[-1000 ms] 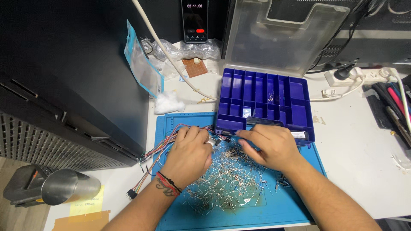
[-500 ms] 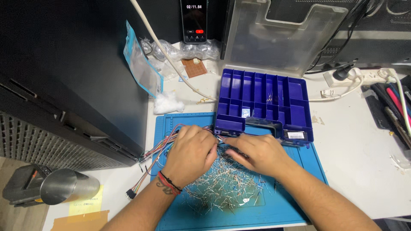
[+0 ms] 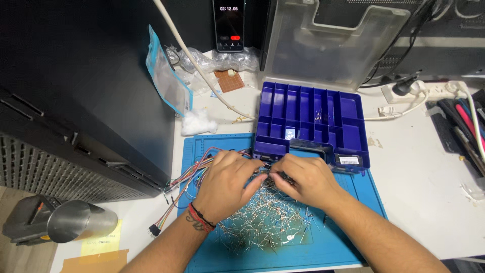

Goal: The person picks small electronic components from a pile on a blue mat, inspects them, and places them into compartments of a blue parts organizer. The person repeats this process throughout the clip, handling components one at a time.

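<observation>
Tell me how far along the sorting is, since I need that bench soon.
Barely begun, I'd judge: the blue compartment organizer looks nearly empty, a few pieces in two or three cells. The left hand and right hand meet over the pile of small wire-leaded components. Most of the pile and the jumper wires remain on the blue mat.

white table [image 3: 419, 187] under blue mat [image 3: 348, 247]

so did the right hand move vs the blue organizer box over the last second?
Yes. The right hand slid left along the front edge of the blue organizer box, from under its middle toward its left corner, and now meets the left hand over the pile of small wire-leaded parts.
</observation>
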